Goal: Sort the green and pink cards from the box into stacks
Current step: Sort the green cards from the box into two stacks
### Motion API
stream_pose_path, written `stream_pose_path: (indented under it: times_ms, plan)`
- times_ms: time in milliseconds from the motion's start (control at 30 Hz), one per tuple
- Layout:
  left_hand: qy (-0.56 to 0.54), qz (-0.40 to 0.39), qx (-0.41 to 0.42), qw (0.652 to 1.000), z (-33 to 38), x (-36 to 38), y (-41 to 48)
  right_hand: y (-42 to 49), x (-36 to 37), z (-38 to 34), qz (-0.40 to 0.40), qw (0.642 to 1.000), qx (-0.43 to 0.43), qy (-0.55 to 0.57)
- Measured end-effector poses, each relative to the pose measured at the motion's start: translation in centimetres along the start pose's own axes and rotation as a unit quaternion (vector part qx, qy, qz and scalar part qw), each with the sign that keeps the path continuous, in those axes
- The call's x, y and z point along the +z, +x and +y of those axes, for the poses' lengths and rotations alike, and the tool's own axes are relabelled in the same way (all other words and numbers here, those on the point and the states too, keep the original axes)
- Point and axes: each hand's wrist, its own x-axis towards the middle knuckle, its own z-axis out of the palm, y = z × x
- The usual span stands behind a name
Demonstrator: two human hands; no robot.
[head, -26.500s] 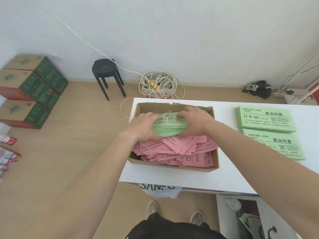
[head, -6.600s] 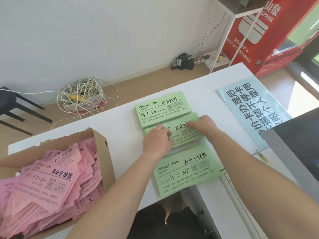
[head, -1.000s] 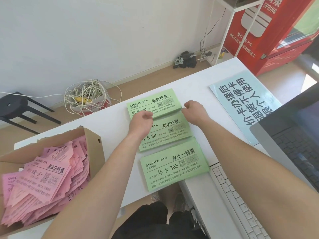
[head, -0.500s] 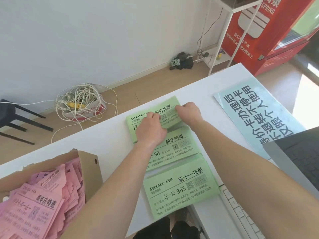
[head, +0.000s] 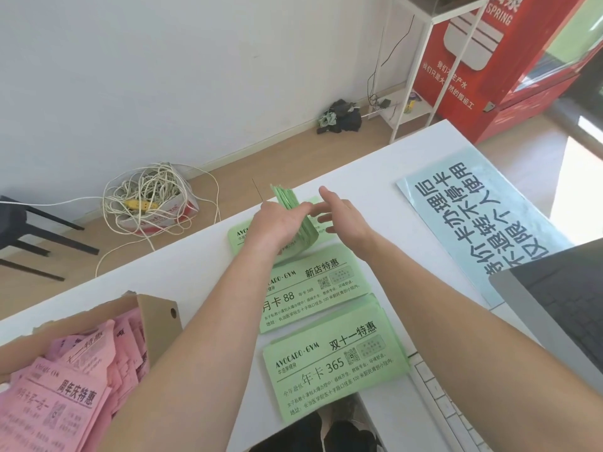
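Since the frame half a second before, the left hand [head: 277, 223] had raised a bundle of green cards [head: 286, 198] off the far green stack [head: 237, 237], and the right hand [head: 342, 216] had come off the cards.

The white table [head: 195, 272] carried everything recorded below. The cardboard box [head: 160, 321] stood well to the left of the grip and nearer the person, and it was filled with loose pink cards [head: 65, 396] lying in disorder. A pale blue printed sign [head: 483, 223] lay flat well to the right of the grip. A laptop [head: 561, 305] stood to the right and nearer the person, with a white keyboard [head: 437, 396] beside it.

Three lots of green cards lay in a row running from the grip toward the person. The far green stack was directly under the grip. The middle green stack [head: 319, 285] lay just on the near side of it, and the near green stack [head: 336, 363] lay beyond that at the table edge.

The left hand gripped the bundle, which stood on edge and tilted, its lower end touching the far green stack. The right hand hung just to the right of the bundle with its fingers straight and spread, holding nothing.
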Motion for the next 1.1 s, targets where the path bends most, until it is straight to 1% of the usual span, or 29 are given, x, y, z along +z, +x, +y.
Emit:
stream_pose_path:
  times_ms: [67, 133, 233, 300, 333, 400, 467, 600, 767, 1100]
  plan:
    - [-0.011, 0.004, 0.007, 1.0, -0.1, -0.1, 0.3, 0.0, 0.2, 0.0, -0.011, 1.0, -0.003, 0.0]
    - [-0.047, 0.001, 0.002, 0.999, -0.7, -0.4, 0.8, 0.1, 0.3, 0.1, -0.019, 1.0, -0.007, -0.01]
    - [-0.16, -0.019, -0.01, 0.987, -2.1, -0.7, 1.6, 0.7, -0.1, 0.3, -0.017, 0.999, -0.005, -0.029]
    - [-0.236, -0.029, -0.013, 0.971, -3.0, -0.8, 1.9, 1.1, -0.5, 0.5, 0.011, 0.999, -0.005, -0.04]
    - [-0.264, -0.037, -0.013, 0.964, -3.4, -0.8, 2.0, 1.4, -0.8, 0.7, 0.037, 0.998, 0.003, -0.04]
    - [-0.3, -0.054, -0.006, 0.952, -4.0, -0.9, 1.9, 1.9, -1.5, 1.5, 0.104, 0.993, 0.028, -0.057]
    - [-0.327, -0.067, -0.002, 0.943, -4.5, -1.0, 1.9, 1.9, -2.0, 2.4, 0.144, 0.984, 0.045, -0.098]
    - [-0.353, -0.089, -0.013, 0.931, -5.2, -1.2, 1.8, 1.7, -2.0, 3.4, 0.134, 0.98, 0.062, -0.131]
    - [-0.358, -0.102, -0.01, 0.928, -5.2, -1.2, 1.6, 1.6, -1.7, 3.6, 0.13, 0.98, 0.069, -0.131]
    - [-0.355, -0.076, -0.012, 0.932, -4.8, -2.0, 1.5, 1.5, -1.4, 3.1, 0.116, 0.982, 0.064, -0.136]
